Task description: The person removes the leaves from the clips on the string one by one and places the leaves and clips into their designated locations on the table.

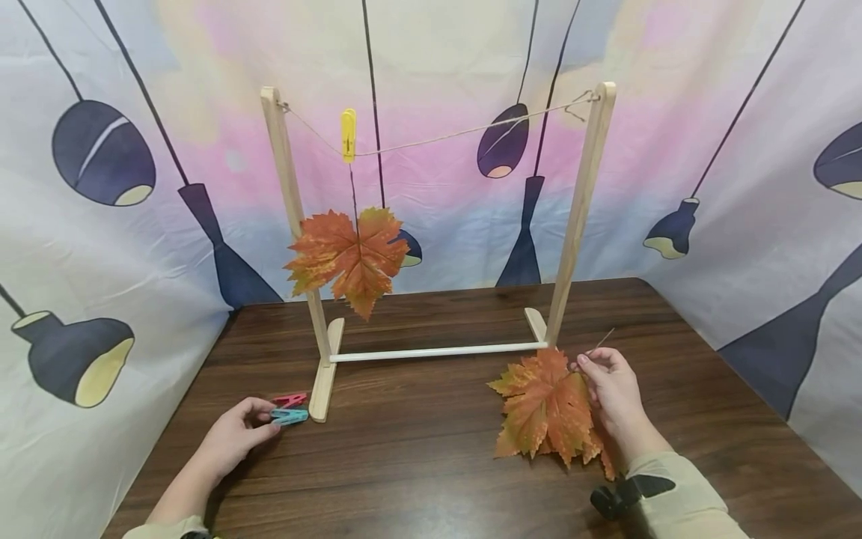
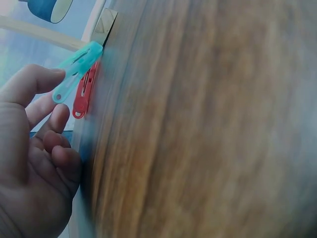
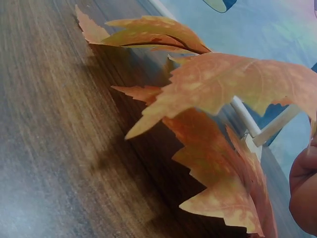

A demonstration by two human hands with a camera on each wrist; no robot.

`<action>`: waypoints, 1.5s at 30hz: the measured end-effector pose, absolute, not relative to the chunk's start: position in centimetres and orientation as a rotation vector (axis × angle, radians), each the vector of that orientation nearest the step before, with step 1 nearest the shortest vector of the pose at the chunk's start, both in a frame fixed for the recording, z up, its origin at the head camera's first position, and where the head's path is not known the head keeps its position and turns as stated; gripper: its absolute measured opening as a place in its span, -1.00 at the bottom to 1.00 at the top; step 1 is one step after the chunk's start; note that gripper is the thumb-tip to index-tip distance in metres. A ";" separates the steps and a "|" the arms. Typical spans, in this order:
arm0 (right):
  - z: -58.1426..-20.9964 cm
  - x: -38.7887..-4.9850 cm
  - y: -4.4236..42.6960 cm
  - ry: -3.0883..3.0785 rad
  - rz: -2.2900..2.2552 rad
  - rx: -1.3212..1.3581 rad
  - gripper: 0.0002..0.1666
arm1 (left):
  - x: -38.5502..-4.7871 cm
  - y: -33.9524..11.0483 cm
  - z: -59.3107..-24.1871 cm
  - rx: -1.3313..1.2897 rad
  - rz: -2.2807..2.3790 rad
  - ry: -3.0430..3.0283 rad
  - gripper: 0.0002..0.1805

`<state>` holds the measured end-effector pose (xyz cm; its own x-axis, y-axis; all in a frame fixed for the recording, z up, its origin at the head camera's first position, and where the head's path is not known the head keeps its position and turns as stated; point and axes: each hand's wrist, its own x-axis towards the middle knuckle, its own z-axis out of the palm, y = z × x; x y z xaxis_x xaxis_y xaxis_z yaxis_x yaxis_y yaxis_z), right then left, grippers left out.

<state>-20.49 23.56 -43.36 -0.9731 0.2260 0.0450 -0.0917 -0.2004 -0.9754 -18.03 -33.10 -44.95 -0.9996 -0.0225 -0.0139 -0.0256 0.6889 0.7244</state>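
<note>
Your left hand [image 1: 234, 434] pinched the teal clothespin [image 1: 291, 415] beside a red clothespin [image 1: 292, 400]; your right hand [image 1: 616, 393] apparently pinched a leaf stem [image 1: 602, 340].

The right fingers [image 3: 304, 192] are cropped by the right-wrist view's edge, while the tabletop [image 2: 208, 124] blurs across the left-wrist view.

My bare left hand [image 1: 232, 438] pinches at the thumb, its lower fingers [image 2: 67, 158] curled toward my palm; my bare right hand [image 1: 616, 391] pinches too, its beige-sleeved forearm [image 1: 683, 498] angled inward.
</note>
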 end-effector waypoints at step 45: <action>-44.5 -20.1 24.6 -2.107 2.201 -0.311 -0.82 | -17.6 -33.6 -44.6 0.092 0.777 2.950 -0.51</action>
